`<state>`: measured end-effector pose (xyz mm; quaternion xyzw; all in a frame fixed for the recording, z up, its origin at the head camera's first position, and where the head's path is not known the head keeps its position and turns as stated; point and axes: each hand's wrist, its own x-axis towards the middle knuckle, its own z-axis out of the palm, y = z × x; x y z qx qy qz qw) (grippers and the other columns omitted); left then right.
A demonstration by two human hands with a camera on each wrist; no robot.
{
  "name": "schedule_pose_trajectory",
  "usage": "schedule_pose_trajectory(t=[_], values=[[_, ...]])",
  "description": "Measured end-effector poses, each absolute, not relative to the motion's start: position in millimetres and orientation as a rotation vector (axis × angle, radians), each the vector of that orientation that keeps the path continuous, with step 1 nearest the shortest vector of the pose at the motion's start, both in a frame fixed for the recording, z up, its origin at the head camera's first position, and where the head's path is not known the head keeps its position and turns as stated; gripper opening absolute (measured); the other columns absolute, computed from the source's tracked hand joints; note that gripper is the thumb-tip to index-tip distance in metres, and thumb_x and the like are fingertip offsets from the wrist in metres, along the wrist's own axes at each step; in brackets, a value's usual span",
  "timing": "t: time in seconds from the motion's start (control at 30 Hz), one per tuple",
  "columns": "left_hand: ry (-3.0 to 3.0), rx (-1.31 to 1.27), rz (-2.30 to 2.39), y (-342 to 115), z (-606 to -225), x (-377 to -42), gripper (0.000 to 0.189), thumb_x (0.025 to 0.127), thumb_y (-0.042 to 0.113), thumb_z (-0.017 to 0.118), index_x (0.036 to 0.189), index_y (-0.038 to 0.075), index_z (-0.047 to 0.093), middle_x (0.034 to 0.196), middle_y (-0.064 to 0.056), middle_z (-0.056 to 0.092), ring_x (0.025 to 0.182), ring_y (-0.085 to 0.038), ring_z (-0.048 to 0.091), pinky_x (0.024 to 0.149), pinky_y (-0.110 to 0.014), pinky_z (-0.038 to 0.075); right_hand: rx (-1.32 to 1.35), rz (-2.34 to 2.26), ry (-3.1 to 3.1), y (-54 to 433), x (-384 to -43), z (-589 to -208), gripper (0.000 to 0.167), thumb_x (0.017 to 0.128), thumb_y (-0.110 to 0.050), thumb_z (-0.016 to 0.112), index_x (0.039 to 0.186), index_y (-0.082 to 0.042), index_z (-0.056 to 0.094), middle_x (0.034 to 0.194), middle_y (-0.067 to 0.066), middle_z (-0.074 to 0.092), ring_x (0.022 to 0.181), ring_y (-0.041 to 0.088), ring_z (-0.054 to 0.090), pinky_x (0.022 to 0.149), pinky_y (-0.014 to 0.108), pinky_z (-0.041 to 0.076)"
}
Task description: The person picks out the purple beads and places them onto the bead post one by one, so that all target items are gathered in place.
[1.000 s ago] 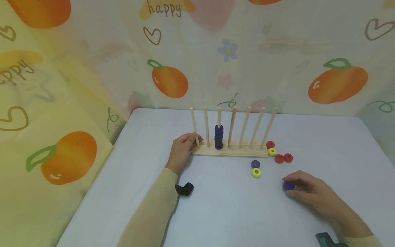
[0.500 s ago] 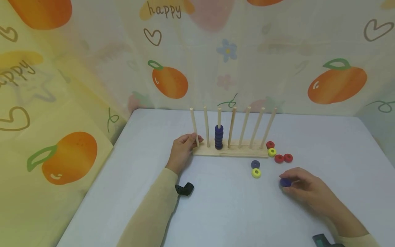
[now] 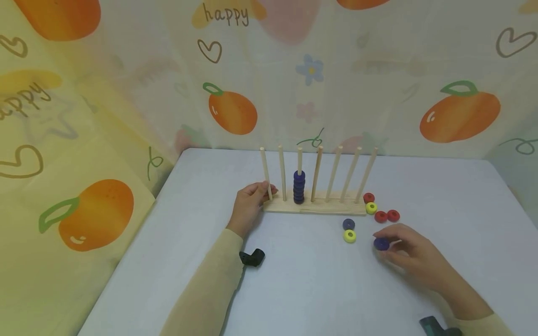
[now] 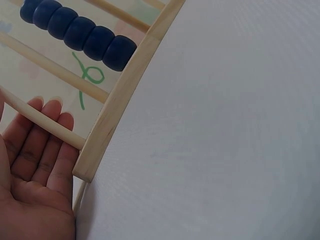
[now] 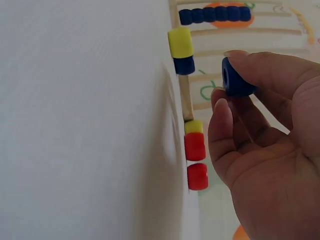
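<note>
A wooden peg rack (image 3: 281, 206) with a row of upright pegs stands at the back middle of the table. Several blue beads (image 3: 299, 188) are stacked on its third peg from the left. My left hand (image 3: 247, 209) holds the rack's left end, thumb before the leftmost peg (image 4: 52, 125) and fingers behind it. Between thumb and fingers, my right hand (image 3: 414, 254) pinches a single blue bead (image 5: 238, 81), raised above the table to the rack's front right. The bead's hole (image 5: 225, 76) faces sideways in the right wrist view. All other pegs are bare.
A loose blue bead (image 3: 348, 224) and a yellow bead (image 3: 350, 236) lie touching in front of the rack. By its right end are another yellow bead (image 3: 371, 208) and red beads (image 3: 393, 215). A patterned curtain (image 3: 357, 70) hangs behind the white table (image 3: 302, 289).
My right hand has moved left and slightly away from me, carrying the pinched blue bead closer to the loose blue and yellow beads. The left hand keeps its place on the rack.
</note>
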<state>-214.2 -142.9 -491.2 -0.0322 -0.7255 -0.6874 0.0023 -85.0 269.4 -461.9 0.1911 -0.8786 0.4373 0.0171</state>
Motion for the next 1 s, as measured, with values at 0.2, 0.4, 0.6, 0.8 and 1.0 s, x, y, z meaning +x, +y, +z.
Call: schedule_pose_trajectory(t=[0.2,0.4,0.6,0.8,1.0], values=[[-2.280,-0.105,-2.149,-142,-491,-214,0.050,0.108,0.054,0.066,0.115,0.006,0.081,0.115,-0.008,0.079,0.117,-0.022,0.072,0.108,-0.042,0.055,0.575,1.333,-2.768,259,-90,-455,0.040,0.088,0.005,0.089,0.124,-0.008,0.076,0.117,0.000,0.072,0.102,0.008,0.067,0.084,0.020,0.060],[-2.295,-0.093,-2.142,-142,-492,-213,0.050,0.108,0.054,0.065,0.115,0.008,0.082,0.115,-0.007,0.079,0.117,-0.022,0.072,0.108,-0.042,0.055,0.655,1.333,-2.704,249,-94,-450,0.043,0.086,0.009,0.089,0.123,-0.007,0.076,0.116,-0.003,0.071,0.099,0.010,0.068,0.083,0.021,0.061],[-2.291,-0.093,-2.153,-142,-493,-214,0.051,0.107,0.054,0.066,0.116,0.007,0.081,0.116,-0.007,0.079,0.117,-0.023,0.073,0.108,-0.044,0.055,0.798,1.338,-2.589,241,-99,-446,0.047,0.082,0.018,0.086,0.121,-0.006,0.074,0.116,-0.003,0.069,0.100,0.009,0.066,0.080,0.022,0.062],[-2.285,-0.104,-2.154,-142,-493,-214,0.050,0.107,0.054,0.066,0.116,0.006,0.081,0.115,-0.008,0.079,0.116,-0.023,0.073,0.107,-0.044,0.055,0.802,1.349,-2.582,230,-104,-438,0.048,0.084,0.015,0.087,0.123,-0.008,0.074,0.115,-0.004,0.069,0.100,0.010,0.069,0.081,0.023,0.062],[-2.249,-0.140,-2.165,-143,-492,-215,0.048,0.109,0.049,0.066,0.115,0.003,0.080,0.114,-0.011,0.078,0.116,-0.025,0.073,0.105,-0.039,0.057,0.860,1.386,-2.514,220,-108,-431,0.048,0.084,0.015,0.088,0.124,-0.007,0.074,0.114,0.000,0.070,0.097,0.014,0.070,0.081,0.021,0.061]])
